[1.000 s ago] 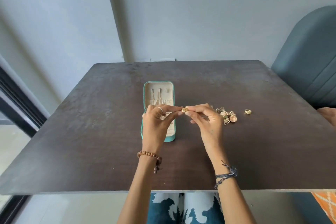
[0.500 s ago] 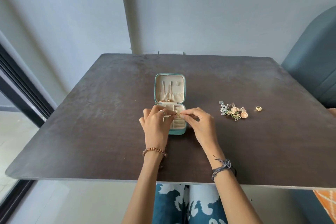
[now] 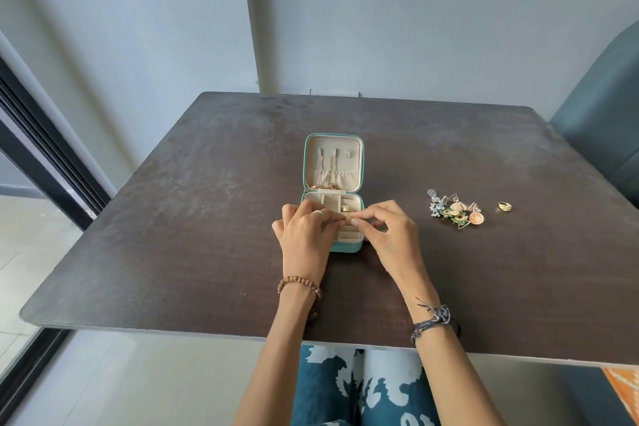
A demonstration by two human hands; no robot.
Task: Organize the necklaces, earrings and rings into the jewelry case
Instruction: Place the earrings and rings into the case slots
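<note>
Both hands have dropped from mid-air onto the open teal jewelry case (image 3: 333, 162); left hand (image 3: 304, 235) and right hand (image 3: 390, 235) each pinch the small gold ring (image 3: 347, 217) over the ring slots; seating it looks imminent; earrings and one ring wait on the dark bench (image 3: 173, 235).

No text, label, brand, number or sign could be read anywhere in the view. The open teal jewelry case (image 3: 332, 183) with its cream lining bore no legible marking on its lid or base, and the dark brown wooden table (image 3: 173, 235) beneath it carried none either.
</note>
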